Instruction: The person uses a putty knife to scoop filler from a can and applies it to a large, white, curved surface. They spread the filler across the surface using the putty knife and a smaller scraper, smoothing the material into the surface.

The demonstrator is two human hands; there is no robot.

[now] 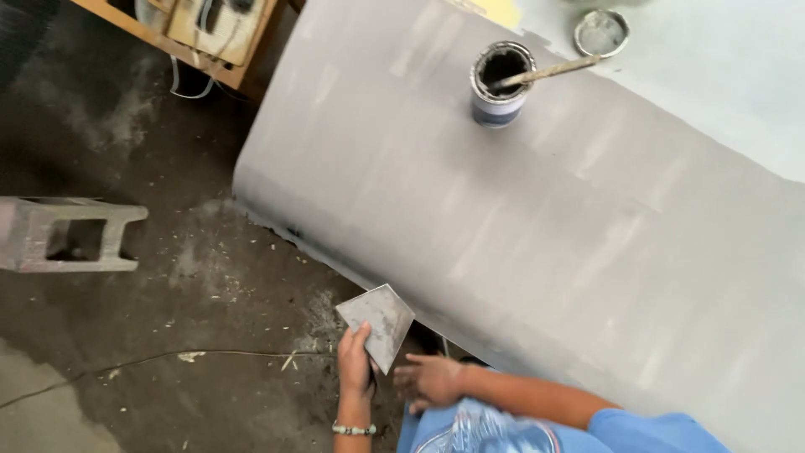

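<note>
- Left hand, with a beaded bracelet at the wrist, grips a flat metal scraper blade by its lower edge, thumb pressed against the face of the plate.
- Scraper blade is a grey, smeared square held tilted on one corner, just beside the lower edge of the large grey panel and above the floor.
- Right hand sits low near the person's lap, fingers loosely curled and holding nothing, its fingertips just beside the blade's bottom corner.
- Large grey panel fills most of the view, its surface streaked with lighter and darker patches of filler or primer.
- An open can stands on the panel near its upper end, with a stirring stick leaning out of it.
- Round can lid lies just beyond the can, near the stick's far end.
- Concrete block rests on the dusty floor well apart to the left.
- A thin cable runs across the floor.
</note>
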